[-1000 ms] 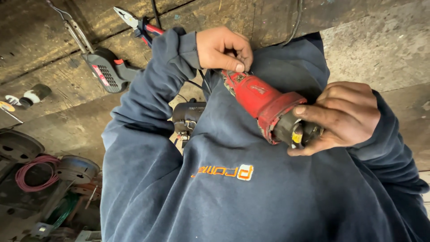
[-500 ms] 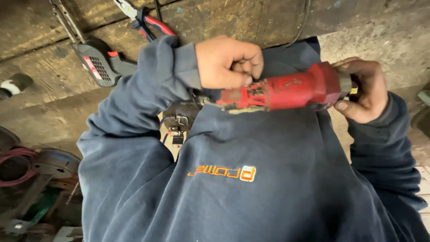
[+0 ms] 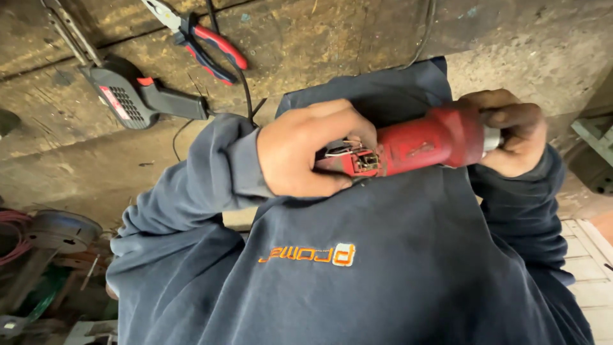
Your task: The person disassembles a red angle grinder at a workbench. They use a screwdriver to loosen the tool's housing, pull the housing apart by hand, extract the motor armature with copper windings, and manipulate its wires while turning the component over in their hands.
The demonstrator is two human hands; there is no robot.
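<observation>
I hold a red power-tool body [image 3: 428, 140] level across my lap, over my dark blue sweatshirt [image 3: 383, 268]. My left hand [image 3: 306, 153] wraps around its open end, where thin wires and a small metal switch part [image 3: 356, 158] are exposed by my fingertips. My right hand [image 3: 511, 131] grips the opposite end, fingers curled over the grey cap there. Both hands are closed on the tool.
On the worn wooden surface ahead lie pliers with red and blue handles [image 3: 207, 41] and a black hand tool with a red label [image 3: 137, 96], with a black cable [image 3: 246, 83] between them. Metal parts and a red hose [image 3: 45, 236] sit lower left. White slats [image 3: 590, 252] at right.
The red tool has swung from a slant to level and turned, so its open wired end faces up. My left hand closed further around that end; my right hand shifted to the far cap.
</observation>
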